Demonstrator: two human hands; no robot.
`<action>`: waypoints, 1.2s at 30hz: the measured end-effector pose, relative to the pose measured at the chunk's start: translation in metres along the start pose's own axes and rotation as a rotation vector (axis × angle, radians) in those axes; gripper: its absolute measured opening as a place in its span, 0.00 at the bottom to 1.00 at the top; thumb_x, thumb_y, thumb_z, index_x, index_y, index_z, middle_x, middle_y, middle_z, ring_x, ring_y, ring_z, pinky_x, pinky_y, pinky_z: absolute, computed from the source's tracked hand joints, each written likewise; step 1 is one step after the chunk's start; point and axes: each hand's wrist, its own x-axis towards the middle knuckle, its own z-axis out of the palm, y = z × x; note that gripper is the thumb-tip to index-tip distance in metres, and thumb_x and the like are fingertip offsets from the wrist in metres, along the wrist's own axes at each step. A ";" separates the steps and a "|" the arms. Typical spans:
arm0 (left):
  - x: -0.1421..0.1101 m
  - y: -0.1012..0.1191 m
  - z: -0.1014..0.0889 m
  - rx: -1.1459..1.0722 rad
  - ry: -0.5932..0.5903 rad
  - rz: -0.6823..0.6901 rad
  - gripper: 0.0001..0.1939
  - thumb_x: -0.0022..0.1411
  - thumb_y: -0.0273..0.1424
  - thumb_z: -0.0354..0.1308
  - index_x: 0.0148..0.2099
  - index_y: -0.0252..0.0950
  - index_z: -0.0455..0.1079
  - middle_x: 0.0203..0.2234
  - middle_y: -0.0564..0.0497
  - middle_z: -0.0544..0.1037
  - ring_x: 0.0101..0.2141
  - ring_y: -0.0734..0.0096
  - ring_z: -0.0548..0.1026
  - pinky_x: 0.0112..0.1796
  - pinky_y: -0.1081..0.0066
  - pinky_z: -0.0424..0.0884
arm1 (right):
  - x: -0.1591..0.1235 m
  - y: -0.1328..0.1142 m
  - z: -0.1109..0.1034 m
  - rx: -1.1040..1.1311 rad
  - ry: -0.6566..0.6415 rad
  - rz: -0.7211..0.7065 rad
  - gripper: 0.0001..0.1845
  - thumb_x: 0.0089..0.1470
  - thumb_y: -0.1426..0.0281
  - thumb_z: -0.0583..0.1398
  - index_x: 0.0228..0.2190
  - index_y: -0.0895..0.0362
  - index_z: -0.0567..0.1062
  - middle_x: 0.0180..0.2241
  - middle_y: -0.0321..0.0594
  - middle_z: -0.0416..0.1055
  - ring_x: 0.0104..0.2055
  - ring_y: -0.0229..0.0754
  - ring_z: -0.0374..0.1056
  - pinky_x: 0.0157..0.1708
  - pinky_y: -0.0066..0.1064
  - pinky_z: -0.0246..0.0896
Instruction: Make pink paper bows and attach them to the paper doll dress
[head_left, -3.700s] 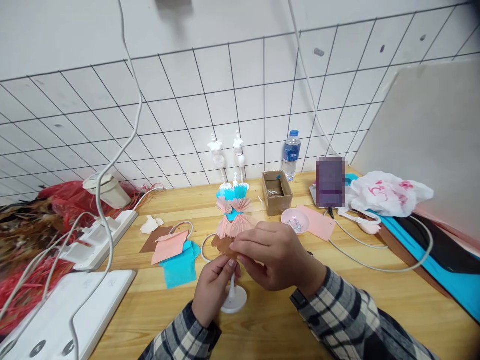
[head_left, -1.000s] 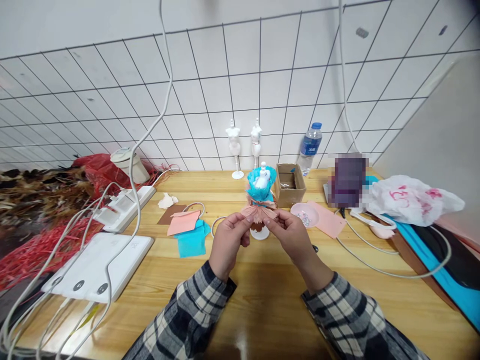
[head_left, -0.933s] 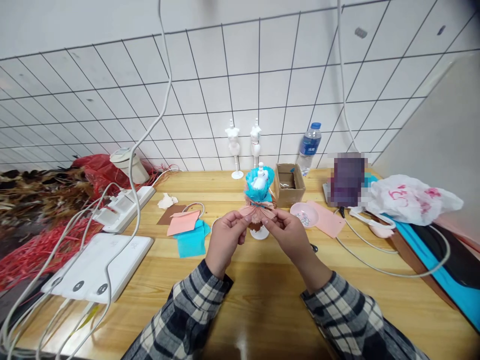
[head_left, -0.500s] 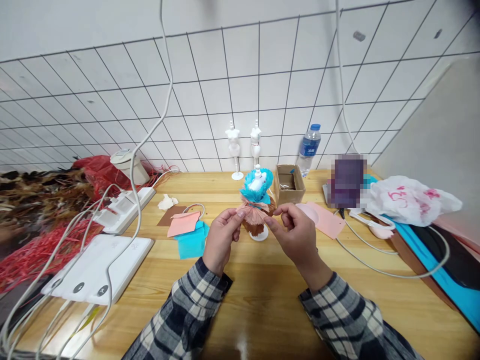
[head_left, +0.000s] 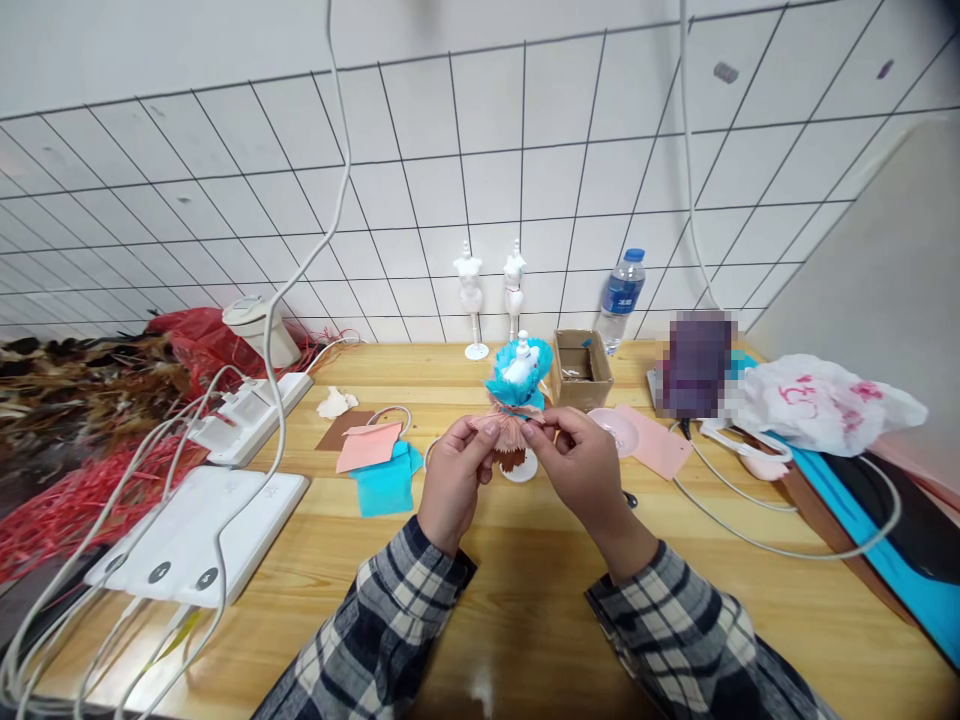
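Observation:
In the middle of the table stands a small white mannequin (head_left: 523, 358) on a round white base (head_left: 519, 467). Blue ruffled paper (head_left: 504, 387) wraps its upper part, and a pleated pink paper skirt (head_left: 513, 432) hangs below, over some brown paper (head_left: 513, 460). My left hand (head_left: 459, 475) pinches the skirt's left edge between thumb and fingers. On the other side, my right hand (head_left: 574, 458) grips the pink pleats near the waist. The fingers partly hide the paper and the mannequin's lower part.
Two bare white mannequins (head_left: 470, 290) stand behind, near a cardboard box (head_left: 581, 365) and a water bottle (head_left: 622, 298). Pink and blue paper pieces (head_left: 384, 485) lie left. A pink dish (head_left: 616, 432) and pink sheet (head_left: 660, 445) lie right. Cables run from a white power strip (head_left: 251, 425).
My right hand has moved in to the left, closer to my left hand, and its fingers have closed on the pink paper. The view has shifted slightly.

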 end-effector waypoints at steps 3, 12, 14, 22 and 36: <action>-0.001 0.002 0.001 -0.026 0.008 -0.020 0.14 0.52 0.38 0.65 0.37 0.33 0.72 0.23 0.55 0.70 0.22 0.82 0.63 0.19 0.81 0.55 | 0.000 0.002 0.001 0.002 -0.016 0.011 0.08 0.53 0.64 0.61 0.27 0.56 0.75 0.21 0.34 0.65 0.24 0.38 0.60 0.27 0.29 0.55; 0.002 0.000 0.001 -0.196 -0.028 -0.060 0.11 0.54 0.34 0.65 0.36 0.34 0.70 0.26 0.54 0.72 0.24 0.82 0.66 0.24 0.82 0.62 | 0.000 0.003 0.002 0.023 -0.066 0.010 0.09 0.54 0.64 0.61 0.28 0.56 0.76 0.22 0.34 0.66 0.23 0.36 0.59 0.26 0.28 0.55; 0.003 -0.001 0.001 -0.225 -0.043 -0.058 0.11 0.54 0.34 0.65 0.37 0.33 0.70 0.29 0.53 0.73 0.26 0.81 0.68 0.26 0.81 0.64 | 0.000 0.003 0.001 0.021 -0.065 0.013 0.08 0.53 0.64 0.61 0.28 0.56 0.76 0.22 0.33 0.66 0.23 0.35 0.59 0.26 0.27 0.55; 0.010 -0.001 -0.009 -0.245 0.017 -0.051 0.11 0.54 0.34 0.65 0.33 0.33 0.69 0.22 0.57 0.66 0.22 0.83 0.62 0.22 0.82 0.58 | 0.001 0.004 -0.001 0.023 -0.087 0.036 0.09 0.54 0.66 0.60 0.26 0.57 0.76 0.22 0.33 0.67 0.22 0.34 0.57 0.25 0.26 0.52; 0.023 -0.012 -0.033 0.065 0.149 0.069 0.12 0.52 0.37 0.64 0.36 0.36 0.70 0.22 0.59 0.65 0.20 0.82 0.59 0.22 0.78 0.56 | -0.012 0.019 -0.010 -0.195 0.012 -0.062 0.12 0.51 0.65 0.62 0.24 0.56 0.66 0.21 0.30 0.58 0.25 0.35 0.57 0.26 0.26 0.50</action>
